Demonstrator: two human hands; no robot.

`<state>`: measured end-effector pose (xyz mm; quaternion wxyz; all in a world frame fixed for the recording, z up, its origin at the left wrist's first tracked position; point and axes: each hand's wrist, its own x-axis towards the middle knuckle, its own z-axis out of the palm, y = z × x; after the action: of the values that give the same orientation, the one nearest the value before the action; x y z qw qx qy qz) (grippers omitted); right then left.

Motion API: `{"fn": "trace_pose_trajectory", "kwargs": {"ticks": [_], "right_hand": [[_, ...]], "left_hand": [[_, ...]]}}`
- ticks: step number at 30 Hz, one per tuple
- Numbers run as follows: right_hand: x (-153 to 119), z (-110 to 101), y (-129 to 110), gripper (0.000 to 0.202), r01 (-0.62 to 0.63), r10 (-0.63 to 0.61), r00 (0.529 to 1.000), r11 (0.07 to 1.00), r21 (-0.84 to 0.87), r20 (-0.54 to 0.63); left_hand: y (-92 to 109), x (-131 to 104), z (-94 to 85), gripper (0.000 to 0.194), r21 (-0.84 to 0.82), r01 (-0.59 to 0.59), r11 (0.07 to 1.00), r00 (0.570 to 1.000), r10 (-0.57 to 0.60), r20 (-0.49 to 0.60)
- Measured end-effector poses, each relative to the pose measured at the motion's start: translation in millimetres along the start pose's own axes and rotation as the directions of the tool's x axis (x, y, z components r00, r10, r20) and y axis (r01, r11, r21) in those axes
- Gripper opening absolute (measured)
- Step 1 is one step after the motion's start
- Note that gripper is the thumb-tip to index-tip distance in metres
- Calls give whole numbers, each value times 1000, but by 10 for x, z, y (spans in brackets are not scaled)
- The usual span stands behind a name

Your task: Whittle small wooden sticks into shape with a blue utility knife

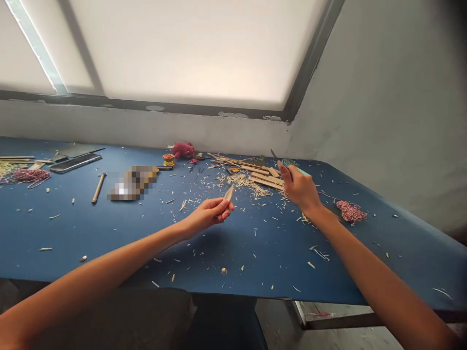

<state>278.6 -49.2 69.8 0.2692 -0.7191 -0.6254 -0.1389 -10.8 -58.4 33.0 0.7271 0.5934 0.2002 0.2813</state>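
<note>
My left hand is closed over the middle of the table. Between its thumb and fingers it pinches a pale wood piece with a pointed tip facing up and away from me. To the right, my right hand is raised and wrapped around a knife; the dark blade shows beyond the thumb, and most of the handle is hidden by the fingers. The two hands are apart, and the blade does not touch the wood piece. Wood shavings lie heaped on the table beyond and between the hands.
Bamboo-like strips lie by the shavings on the blue table. Red-and-white cord is at right, another cord bundle at left. A short stick, a dark flat tray-like thing and a maroon bundle lie farther back.
</note>
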Motion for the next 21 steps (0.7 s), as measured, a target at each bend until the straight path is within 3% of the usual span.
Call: {"fn": "trace_pose_trajectory", "kwargs": {"ticks": [5,12,15,21], "right_hand": [[-236,32,-440,57,183,-183,983,982,51,3],[-553,105,-802,51,454,-455,876,890,45,158],[-608,133,-846,50,495,-492,849,868,36,191],[-680,132,-968,50,468,-460,860,883,19,222]], "left_hand": [[-2,31,-73,34,16,-2,1000,997,3,-78],[-16,11,-56,34,298,-30,954,993,63,-102],[-4,9,-61,32,478,-87,874,977,169,-130],[58,8,-97,28,774,-96,626,923,347,-167]]}}
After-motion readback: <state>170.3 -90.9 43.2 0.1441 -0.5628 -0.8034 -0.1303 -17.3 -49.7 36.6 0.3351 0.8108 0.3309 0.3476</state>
